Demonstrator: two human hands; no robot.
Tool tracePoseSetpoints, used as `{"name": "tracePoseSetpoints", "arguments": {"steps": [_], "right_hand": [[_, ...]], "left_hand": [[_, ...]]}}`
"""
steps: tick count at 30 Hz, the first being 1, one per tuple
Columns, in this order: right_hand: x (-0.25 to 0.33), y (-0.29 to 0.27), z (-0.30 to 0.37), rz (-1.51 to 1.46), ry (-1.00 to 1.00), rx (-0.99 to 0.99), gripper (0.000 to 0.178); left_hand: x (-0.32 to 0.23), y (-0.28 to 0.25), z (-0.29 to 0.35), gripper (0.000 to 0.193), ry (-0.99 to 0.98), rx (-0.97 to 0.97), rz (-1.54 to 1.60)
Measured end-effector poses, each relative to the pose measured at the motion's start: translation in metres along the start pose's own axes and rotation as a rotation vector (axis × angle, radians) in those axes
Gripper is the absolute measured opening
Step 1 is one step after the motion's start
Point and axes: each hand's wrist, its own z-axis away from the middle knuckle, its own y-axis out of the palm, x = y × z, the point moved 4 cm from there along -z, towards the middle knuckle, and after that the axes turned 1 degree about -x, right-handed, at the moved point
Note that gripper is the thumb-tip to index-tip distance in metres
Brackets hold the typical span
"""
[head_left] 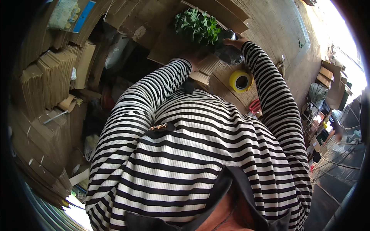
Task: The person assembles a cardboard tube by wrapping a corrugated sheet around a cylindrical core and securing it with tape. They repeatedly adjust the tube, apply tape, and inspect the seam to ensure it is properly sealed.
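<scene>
A leafy green plant (198, 27) lies at the top middle over brown cardboard, its leaves pointing left. Next to its right side is a dark, shiny plastic-wrapped bundle (230, 54), which looks like the plant's base. My right hand (236, 41) is closed on the top of this dark plastic, thumb toward the leaves. Below the leaves, beside the cardboard, is my left hand (195, 61); it is in shadow and its fingers are hidden, so any hold cannot be made out.
A yellow tape roll (240, 81) lies on the wooden table (221, 79) near my right forearm, with red-handled scissors (254, 106) closer to me. Stacks of flattened cardboard (50, 79) stand at the left. A cardboard box flap (227, 19) rises behind the plant.
</scene>
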Motion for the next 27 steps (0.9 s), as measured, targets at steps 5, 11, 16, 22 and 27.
{"name": "tracePoseSetpoints", "arguments": {"steps": [5,11,16,22,27], "right_hand": [[0.016,0.015,0.044,0.176,-0.035,-0.194,0.106],[-0.008,0.023,0.057,0.188,-0.034,-0.337,0.112],[-0.01,0.031,0.053,0.309,-0.01,-0.311,0.119],[0.011,0.037,0.085,0.327,0.034,-0.311,0.122],[0.003,0.043,0.079,0.408,0.082,-0.342,0.12]], "left_hand": [[0.04,0.05,-0.045,0.088,-0.134,-0.032,0.247],[0.011,0.027,-0.014,0.078,-0.045,-0.083,-0.213],[0.011,0.036,-0.017,0.078,-0.091,-0.076,-0.194],[0.019,0.052,-0.03,0.07,-0.142,-0.096,-0.157],[-0.018,0.032,0.009,0.078,-0.126,-0.163,-0.15]]}}
